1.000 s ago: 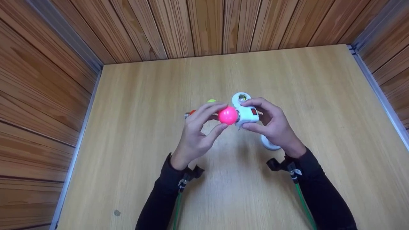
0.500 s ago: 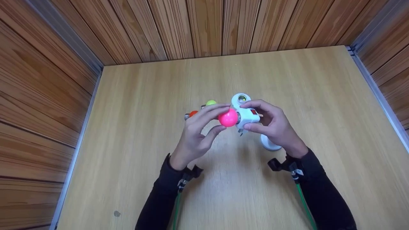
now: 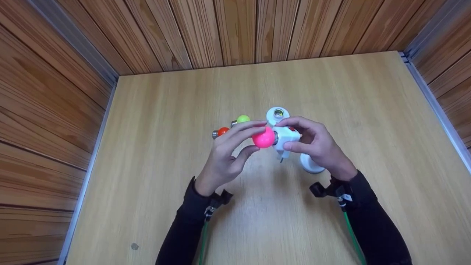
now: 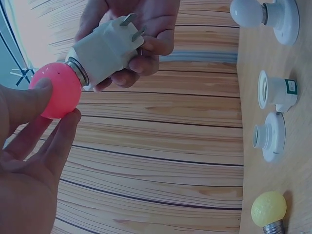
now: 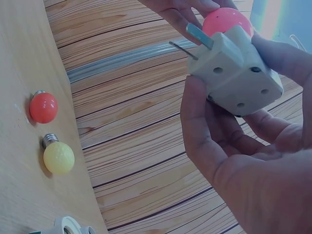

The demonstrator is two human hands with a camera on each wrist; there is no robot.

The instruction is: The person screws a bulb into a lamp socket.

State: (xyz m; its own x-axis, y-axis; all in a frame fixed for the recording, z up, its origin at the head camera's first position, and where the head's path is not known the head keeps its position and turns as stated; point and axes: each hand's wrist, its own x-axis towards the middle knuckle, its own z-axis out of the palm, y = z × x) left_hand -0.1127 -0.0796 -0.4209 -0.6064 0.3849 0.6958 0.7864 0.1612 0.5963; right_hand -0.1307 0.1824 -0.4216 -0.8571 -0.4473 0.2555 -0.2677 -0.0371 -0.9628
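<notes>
My left hand pinches a round pink light bulb between thumb and fingers. Opposite it, my right hand grips a white plug-in lamp socket that has a red switch on top. The bulb's metal screw base sits at the mouth of the socket, with some of the thread showing in the left wrist view. Two flat metal prongs stick out from the socket's side. Both bulb and socket are held above the wooden table.
A red-orange bulb and a yellow-green bulb lie beyond my left hand. White lamp holders stand near them. A white bulb sits in another holder. Wood-panelled walls enclose the table.
The socket has tilted in my right hand, so its prongs now point down towards me and the red switch shows less. Bulb and hands have shifted slightly right and nearer.
</notes>
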